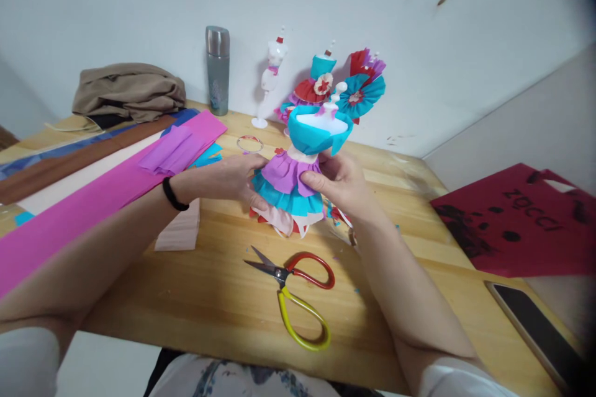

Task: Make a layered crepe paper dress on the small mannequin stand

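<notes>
A small white dress form (342, 88) stands upright between my hands, dressed in crepe paper: a turquoise top (310, 136) and a tiered skirt (284, 175) in purple, turquoise and pale pink with red bits. My left hand (239, 180) holds the skirt's left side, its fingers partly behind the paper. From the right, my right hand (342, 183) grips the waist, with the thumb pressed on the purple tier and the fingers hidden behind. Open-bladed scissors (280, 274) with one red and one yellow handle lie on the table just in front.
Crepe paper strips (107, 195) cover the left of the wooden table (214, 310). Along the wall stand a grey flask (218, 74), brown cloth (128, 90), a barer dress form (274, 68) and dressed ones (321, 68). A red bag (516, 223) and a phone (531, 329) lie right.
</notes>
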The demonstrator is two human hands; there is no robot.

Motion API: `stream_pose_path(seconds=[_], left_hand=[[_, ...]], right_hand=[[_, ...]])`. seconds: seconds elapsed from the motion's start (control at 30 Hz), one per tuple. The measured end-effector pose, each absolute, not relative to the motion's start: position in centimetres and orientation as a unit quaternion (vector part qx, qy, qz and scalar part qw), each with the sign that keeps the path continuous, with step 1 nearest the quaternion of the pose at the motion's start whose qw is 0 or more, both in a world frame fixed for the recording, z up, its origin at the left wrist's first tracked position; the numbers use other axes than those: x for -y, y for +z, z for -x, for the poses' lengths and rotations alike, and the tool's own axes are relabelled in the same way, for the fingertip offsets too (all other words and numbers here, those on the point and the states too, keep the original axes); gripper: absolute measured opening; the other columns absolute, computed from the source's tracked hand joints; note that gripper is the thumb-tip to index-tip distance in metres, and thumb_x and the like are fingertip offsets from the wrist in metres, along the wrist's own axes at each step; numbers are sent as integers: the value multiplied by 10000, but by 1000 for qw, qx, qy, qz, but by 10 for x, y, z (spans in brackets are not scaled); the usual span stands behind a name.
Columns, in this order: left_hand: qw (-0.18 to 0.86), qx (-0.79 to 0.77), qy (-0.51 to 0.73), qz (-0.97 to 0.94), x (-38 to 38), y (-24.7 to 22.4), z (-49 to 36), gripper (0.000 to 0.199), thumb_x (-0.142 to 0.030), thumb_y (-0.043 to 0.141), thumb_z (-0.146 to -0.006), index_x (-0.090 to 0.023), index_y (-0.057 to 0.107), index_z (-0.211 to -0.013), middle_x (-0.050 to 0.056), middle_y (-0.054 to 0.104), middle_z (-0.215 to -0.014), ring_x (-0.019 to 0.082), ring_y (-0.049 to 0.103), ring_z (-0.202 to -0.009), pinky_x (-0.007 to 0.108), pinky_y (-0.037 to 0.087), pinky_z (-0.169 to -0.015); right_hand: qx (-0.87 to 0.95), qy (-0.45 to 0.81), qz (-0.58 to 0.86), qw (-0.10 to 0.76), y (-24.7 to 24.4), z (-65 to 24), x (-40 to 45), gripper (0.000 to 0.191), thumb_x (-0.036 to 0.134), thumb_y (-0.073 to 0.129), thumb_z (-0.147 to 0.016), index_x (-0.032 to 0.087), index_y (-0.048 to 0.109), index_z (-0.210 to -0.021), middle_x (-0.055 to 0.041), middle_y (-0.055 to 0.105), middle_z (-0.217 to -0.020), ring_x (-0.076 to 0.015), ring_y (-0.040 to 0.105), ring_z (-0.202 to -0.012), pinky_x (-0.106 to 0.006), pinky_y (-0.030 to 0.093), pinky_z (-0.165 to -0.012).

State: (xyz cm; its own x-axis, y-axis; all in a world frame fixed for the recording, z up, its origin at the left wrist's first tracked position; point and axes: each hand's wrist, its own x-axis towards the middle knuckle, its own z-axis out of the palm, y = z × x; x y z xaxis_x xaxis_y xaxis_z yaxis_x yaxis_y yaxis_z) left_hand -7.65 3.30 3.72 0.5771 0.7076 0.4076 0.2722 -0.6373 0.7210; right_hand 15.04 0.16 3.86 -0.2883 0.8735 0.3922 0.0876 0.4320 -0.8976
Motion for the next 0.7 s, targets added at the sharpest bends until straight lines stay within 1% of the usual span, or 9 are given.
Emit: stream_pose_path(seconds=[0.03,0.1,0.13,0.2,0.27,0.33,0.43,0.57,0.7], left_hand=[[328,-269,304,-853,-36,40,79,535,-470,905,-513,-194,741,-941,80,768,-955,272,722,-894,396,604,-765],[348,-254,289,-855,-41,45,81,595,-476,862,-598,-214,709,-1110,114,728,-1159,304,683,-1099,422,582,-874],[350,-254,306,-848,-44,47,79,629,-476,857,-606,-229,693,-1161,115,708,-1211,310,660,-1155,423,573,-906],[358,-242,318,-844,-47,51,72,617,-454,840,-641,-259,677,-1204,94,700,-1233,299,640,-1197,411,556,-948],[367,-221,307,-850,-49,56,61,524,-408,817,-685,-274,686,-1175,65,718,-1185,277,648,-1179,388,547,-961],[376,-214,318,-843,-49,61,51,404,-389,785,-723,-265,704,-1099,51,741,-1102,259,677,-1109,370,563,-917],[385,-215,331,-834,-50,62,39,305,-354,734,-780,-240,694,-1060,50,750,-1053,240,699,-1006,377,579,-859],[357,-200,386,-827,-50,53,30,313,-319,737,-793,-240,655,-1084,44,743,-1068,236,684,-1000,393,580,-863],[314,-248,387,-831,-48,50,27,361,-274,787,-749,-197,643,-1071,38,743,-1019,232,694,-921,352,582,-803]], right_hand=[[702,399,344,479,39,-152,-3,357,460,833,-696,311,712,-998,-21,736,-1094,-306,639,-1132,-511,497,-998],[728,379,345,456,39,-156,-5,398,459,842,-681,306,700,-1021,-23,734,-1104,-309,643,-1108,-516,494,-991],[741,367,349,441,39,-158,-6,423,456,847,-675,302,694,-1038,-26,734,-1097,-311,646,-1089,-520,497,-979],[761,343,359,418,39,-160,-8,476,444,856,-665,288,677,-1078,-36,730,-1086,-314,654,-1043,-521,509,-944],[769,324,366,411,39,-162,-8,507,435,850,-675,277,657,-1117,-50,715,-1111,-317,649,-1040,-520,513,-932],[773,312,369,411,39,-162,-7,531,426,839,-686,278,635,-1154,-62,699,-1149,-323,635,-1075,-520,508,-944],[779,291,383,401,39,-162,-7,559,406,833,-685,296,617,-1189,-59,687,-1187,-334,617,-1107,-528,495,-962],[778,287,389,401,39,-162,-7,474,366,848,-655,319,660,-1087,-35,697,-1111,-331,623,-1048,-535,493,-951],[754,325,402,405,40,-160,-6,499,326,872,-611,317,663,-1065,-19,692,-1022,-302,627,-933,-499,524,-851]])
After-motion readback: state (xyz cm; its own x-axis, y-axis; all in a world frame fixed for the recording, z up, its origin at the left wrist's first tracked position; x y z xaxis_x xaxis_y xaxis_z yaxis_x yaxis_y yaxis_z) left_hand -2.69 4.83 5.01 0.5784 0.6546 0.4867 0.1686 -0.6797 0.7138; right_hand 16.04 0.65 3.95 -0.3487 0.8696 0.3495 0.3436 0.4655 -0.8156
